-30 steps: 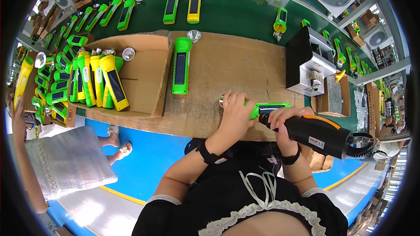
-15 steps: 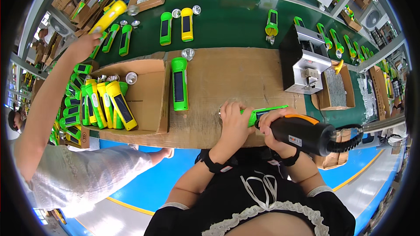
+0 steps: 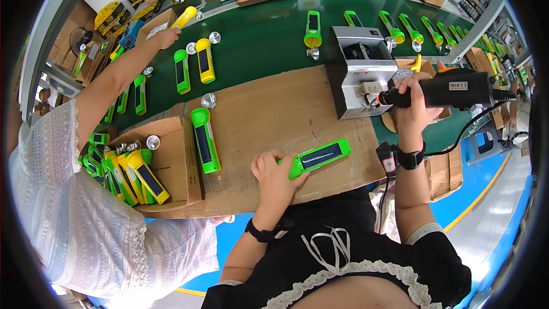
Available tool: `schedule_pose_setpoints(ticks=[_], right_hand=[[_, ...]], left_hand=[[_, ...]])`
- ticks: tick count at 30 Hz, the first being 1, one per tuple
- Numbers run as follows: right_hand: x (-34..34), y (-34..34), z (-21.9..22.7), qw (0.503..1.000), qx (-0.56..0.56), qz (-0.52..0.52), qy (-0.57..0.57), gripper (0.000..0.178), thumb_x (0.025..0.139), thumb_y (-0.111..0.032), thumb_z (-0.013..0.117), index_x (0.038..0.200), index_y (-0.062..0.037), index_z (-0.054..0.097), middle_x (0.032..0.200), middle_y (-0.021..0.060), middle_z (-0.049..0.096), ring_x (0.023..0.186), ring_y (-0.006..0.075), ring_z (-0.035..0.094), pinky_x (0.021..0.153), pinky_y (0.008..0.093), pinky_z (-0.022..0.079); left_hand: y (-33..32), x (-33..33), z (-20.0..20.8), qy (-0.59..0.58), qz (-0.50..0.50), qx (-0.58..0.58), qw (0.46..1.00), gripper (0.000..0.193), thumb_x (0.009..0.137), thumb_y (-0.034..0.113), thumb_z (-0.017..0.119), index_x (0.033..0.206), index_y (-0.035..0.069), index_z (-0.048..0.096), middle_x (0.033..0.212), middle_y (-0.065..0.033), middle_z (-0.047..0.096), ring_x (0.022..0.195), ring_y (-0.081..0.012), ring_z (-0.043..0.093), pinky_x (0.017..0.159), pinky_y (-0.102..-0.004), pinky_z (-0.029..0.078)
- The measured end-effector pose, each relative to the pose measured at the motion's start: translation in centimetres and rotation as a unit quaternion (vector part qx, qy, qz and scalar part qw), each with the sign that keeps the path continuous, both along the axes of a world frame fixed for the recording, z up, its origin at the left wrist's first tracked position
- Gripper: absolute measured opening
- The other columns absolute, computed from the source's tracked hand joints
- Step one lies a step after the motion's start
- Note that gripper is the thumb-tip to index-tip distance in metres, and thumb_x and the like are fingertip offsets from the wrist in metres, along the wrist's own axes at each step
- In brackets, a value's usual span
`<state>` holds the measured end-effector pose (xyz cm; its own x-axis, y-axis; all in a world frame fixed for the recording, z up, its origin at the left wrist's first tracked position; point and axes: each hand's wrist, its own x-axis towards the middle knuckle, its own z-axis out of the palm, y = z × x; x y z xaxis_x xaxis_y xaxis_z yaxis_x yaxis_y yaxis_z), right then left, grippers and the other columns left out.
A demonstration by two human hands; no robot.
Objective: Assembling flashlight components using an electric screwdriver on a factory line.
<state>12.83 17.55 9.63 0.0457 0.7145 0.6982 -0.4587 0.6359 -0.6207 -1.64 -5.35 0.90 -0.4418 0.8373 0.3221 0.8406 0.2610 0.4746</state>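
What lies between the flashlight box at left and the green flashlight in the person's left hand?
The head view shows another green flashlight on brown cardboard, then the left hand.

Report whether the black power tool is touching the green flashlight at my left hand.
Apart. The head view shows cardboard between the power tool and the flashlight.

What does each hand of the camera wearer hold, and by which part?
Left hand: green flashlight, by its left end. Right hand: black electric screwdriver, by its front part.
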Motion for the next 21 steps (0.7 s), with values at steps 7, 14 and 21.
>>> schedule_pose_setpoints(ticks=[7,14,21], right_hand=[[0.7,1.2,-0.3,0.998,-0.001,0.047,-0.051,0.06,0.073,0.005,0.056,0.127,0.0087,0.029,0.066,0.008,0.054,0.056,0.0143,0.054,0.057,0.0281,0.047],[0.2,0.7,0.6,0.987,-0.051,0.054,-0.142,0.057,0.07,0.009,0.049,0.124,0.0055,0.032,0.06,0.0049,0.048,0.052,0.0144,0.051,0.052,0.0283,0.045],[0.6,-5.2,-1.0,0.96,-0.109,0.258,-0.029,0.065,0.076,0.003,0.058,0.13,-0.004,0.023,0.063,0.0047,0.049,0.053,0.0162,0.051,0.056,0.0312,0.047]], left_hand=[[0.4,0.5,0.1,0.012,0.004,-0.024,1.0,0.043,0.06,0.029,0.078,0.098,0.013,0.065,0.094,-0.0097,0.049,0.096,-0.031,0.043,0.09,-0.0452,0.029],[0.5,0.7,-0.1,0.006,0.006,-0.017,1.0,0.043,0.061,0.029,0.078,0.098,0.012,0.064,0.094,-0.0105,0.049,0.096,-0.0313,0.043,0.09,-0.045,0.029],[0.2,0.9,-0.4,-0.005,0.005,0.017,1.0,0.044,0.062,0.026,0.078,0.1,0.011,0.062,0.096,-0.0106,0.047,0.098,-0.03,0.044,0.096,-0.0534,0.026]])
